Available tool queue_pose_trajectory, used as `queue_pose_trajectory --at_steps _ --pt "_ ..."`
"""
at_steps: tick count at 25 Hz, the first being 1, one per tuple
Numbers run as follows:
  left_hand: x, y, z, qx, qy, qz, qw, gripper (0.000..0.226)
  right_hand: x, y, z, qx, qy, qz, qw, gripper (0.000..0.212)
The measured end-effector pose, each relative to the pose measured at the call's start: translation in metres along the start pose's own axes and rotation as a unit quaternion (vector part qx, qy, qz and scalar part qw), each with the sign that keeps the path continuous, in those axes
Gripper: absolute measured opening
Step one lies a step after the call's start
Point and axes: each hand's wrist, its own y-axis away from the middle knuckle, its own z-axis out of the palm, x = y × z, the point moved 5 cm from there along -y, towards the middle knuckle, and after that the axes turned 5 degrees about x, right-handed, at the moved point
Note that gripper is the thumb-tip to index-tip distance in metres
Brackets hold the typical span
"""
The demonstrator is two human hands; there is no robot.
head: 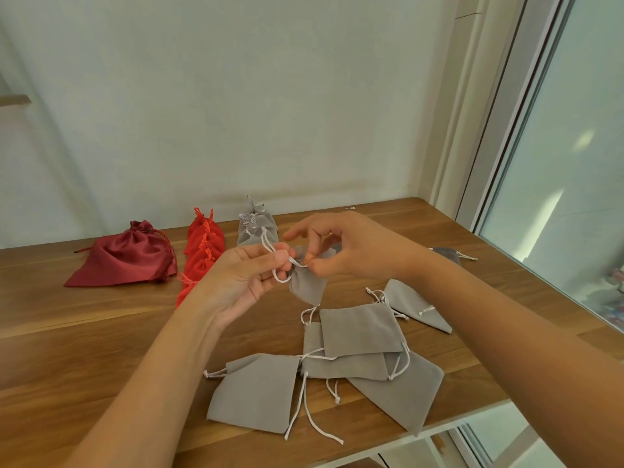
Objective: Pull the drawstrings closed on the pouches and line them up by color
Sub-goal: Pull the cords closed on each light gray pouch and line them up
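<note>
A pale wall point(236, 96) stood behind a wooden table point(101, 332). Nearest the front edge lay a heap of loose grey pouches point(361, 336), flat and overlapping, with their white cords trailing. At the far left sat a dark red bag point(128, 258) with its neck gathered. Just beside it on the right ran a row of red pouches point(202, 251), then a shorter row of closed grey pouches point(255, 226) near the wall. Above the middle of the table, the left hand point(236, 278) and right hand point(354, 248) held one grey pouch point(305, 285) in the air between them. The left fingers point(282, 256) pinched its drawstring point(268, 246), and the right thumb and forefinger nipped the gathered mouth.
</note>
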Motion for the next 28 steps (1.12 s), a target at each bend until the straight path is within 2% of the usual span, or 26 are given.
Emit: queue_pose_trajectory --at_steps 1,5,8,10,14,19,22,25,28 --pt "0.001 0.001 0.001 0.010 -0.031 0.017 0.999 0.012 0.002 0.002 0.000 -0.016 -0.009 0.009 1.000 0.015" --pt "0.002 0.004 0.006 0.012 -0.141 0.065 0.988 0.020 0.006 0.007 0.007 -0.076 -0.056 0.045 0.995 0.009" --pt "0.003 0.006 0.007 -0.002 -0.192 0.091 0.977 0.021 0.008 0.005 0.008 -0.041 -0.085 0.048 0.994 0.022" --pt "0.006 0.008 0.011 -0.019 -0.205 0.117 0.971 0.017 0.010 0.004 0.007 -0.018 -0.115 0.052 0.992 0.014" --pt "0.009 0.008 0.013 -0.029 -0.266 0.160 0.950 0.010 0.013 0.004 0.007 -0.002 -0.050 0.056 0.997 0.029" --pt "0.011 0.008 0.012 0.046 -0.280 0.201 0.938 0.016 0.010 0.002 0.004 0.045 -0.030 0.039 0.998 0.027" --pt "0.011 0.012 0.011 0.104 -0.309 0.258 0.909 0.023 0.010 -0.001 0.010 0.047 -0.049 0.032 0.997 0.024" --pt "0.013 0.016 0.009 0.140 -0.294 0.294 0.898 0.022 0.014 -0.004 0.008 0.073 -0.071 0.054 0.993 0.020" --pt "0.016 0.019 0.009 0.161 -0.287 0.325 0.887 0.017 0.013 -0.005 0.006 0.063 -0.024 0.072 0.995 0.031"
